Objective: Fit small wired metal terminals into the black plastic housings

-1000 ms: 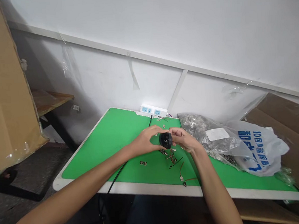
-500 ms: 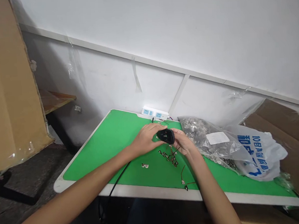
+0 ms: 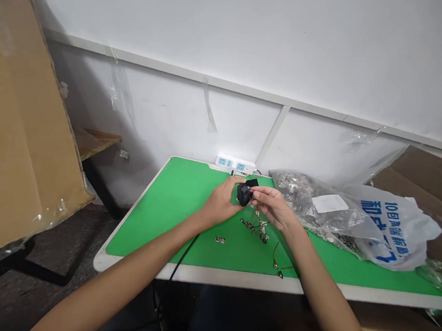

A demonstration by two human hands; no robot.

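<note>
Pinched between the closed fingers of the left hand [image 3: 220, 204] and right hand [image 3: 274, 207], a black plastic housing [image 3: 245, 192] held above the green worktop [image 3: 152, 214], wired metal terminals [image 3: 257, 228] lying at six o'clock.

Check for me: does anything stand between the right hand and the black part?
Nothing visible does. The right hand has its fingertips directly on the black part, which the left hand also holds. The wired terminals lie below on the green mat, clear of that contact.
</note>
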